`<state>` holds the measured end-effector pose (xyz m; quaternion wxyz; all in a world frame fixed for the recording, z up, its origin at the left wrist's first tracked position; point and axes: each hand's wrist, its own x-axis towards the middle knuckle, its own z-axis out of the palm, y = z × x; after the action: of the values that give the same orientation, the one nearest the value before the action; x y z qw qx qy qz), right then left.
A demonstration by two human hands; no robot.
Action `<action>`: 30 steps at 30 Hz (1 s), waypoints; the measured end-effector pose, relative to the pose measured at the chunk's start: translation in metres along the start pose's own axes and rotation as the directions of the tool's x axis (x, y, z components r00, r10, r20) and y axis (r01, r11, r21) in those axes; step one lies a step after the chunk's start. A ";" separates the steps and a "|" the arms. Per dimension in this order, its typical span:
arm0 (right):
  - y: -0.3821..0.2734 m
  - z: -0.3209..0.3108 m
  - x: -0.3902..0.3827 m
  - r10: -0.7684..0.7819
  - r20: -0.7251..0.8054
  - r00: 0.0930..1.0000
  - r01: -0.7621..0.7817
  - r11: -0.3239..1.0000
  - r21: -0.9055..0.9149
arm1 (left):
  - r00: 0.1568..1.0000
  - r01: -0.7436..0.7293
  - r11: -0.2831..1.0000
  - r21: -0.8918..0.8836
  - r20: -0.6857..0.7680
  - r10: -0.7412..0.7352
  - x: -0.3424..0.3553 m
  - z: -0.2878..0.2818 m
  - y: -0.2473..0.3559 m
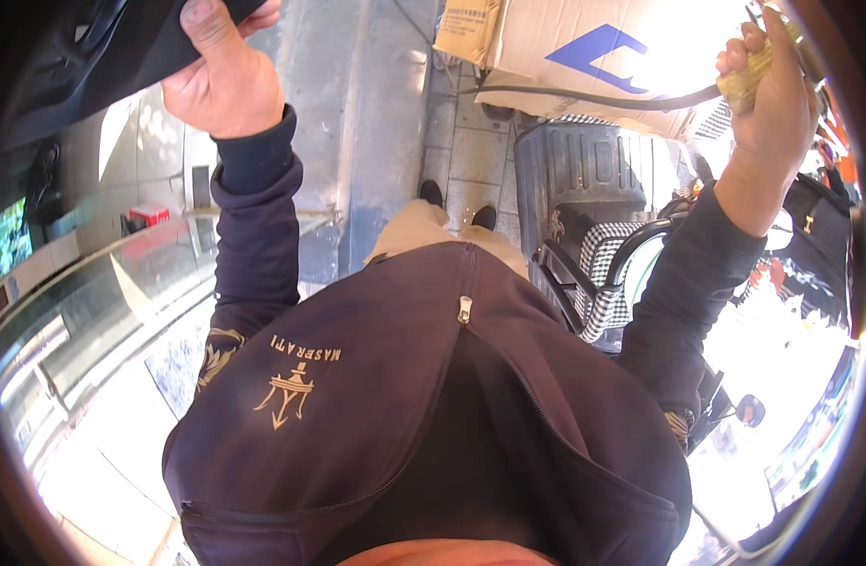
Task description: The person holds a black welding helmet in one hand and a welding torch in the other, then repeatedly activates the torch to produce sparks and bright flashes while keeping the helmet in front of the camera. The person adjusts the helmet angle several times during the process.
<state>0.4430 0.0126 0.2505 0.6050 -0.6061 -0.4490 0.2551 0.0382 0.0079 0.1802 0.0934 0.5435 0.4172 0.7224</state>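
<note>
Up at top right, the yellow piece [746,83] sits in the right hand [775,108], by the glare-washed right end of a big carton [570,28]. Right grip: fingers curled round it, pinching. Dark strip [593,96] runs left from right beside that piece, across the carton's face. Glare and lens bend are bad there, so can't tell if strip and piece are joined.

Top left: left hand [230,90] on a black panel [112,61]. Left grip pinches the panel's edge, thumb over it, other fingers mostly hidden. Panel runs into the picture's dark rim; only part shows.

Step, my read: two-handed holding, arms wide, panel steadied left, yellow piece managed right. The two things are well apart. Next move, I'd judge, calls for a firm left pinch and a right hand that clears the carton without snagging the strip.

Further out: smaller carton [466,26] beside the big one, ribbed black plastic part [584,156] below it, checked cloth [607,247] below that. Paving [471,141] and dark shoes [431,192] mid-frame. Far left, glass-edged surface [103,269] with a red box [150,215] near it.
</note>
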 end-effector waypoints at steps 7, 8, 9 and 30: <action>0.026 -0.014 0.019 0.108 0.097 0.989 -0.133 0.945 0.299 | 0.991 0.065 0.993 0.100 -0.126 -0.052 -0.005 0.003 0.026; 0.023 -0.013 0.020 0.098 0.101 0.990 -0.125 0.944 0.306 | 0.996 0.004 0.989 0.147 -0.090 0.009 -0.001 0.003 0.028; 0.020 -0.013 0.018 0.099 0.102 0.990 -0.125 0.944 0.304 | 0.997 -0.046 0.981 0.189 -0.046 0.055 0.003 0.000 0.030; -0.008 0.051 -0.057 0.092 0.136 0.987 -0.135 0.922 0.363 | 0.985 -0.099 0.993 -0.064 0.139 0.107 0.086 -0.052 -0.057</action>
<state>0.3708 -0.0108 0.2381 0.6656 -0.4901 -0.3912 0.4047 -0.0583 0.0684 0.1979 0.1006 0.6115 0.3602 0.6973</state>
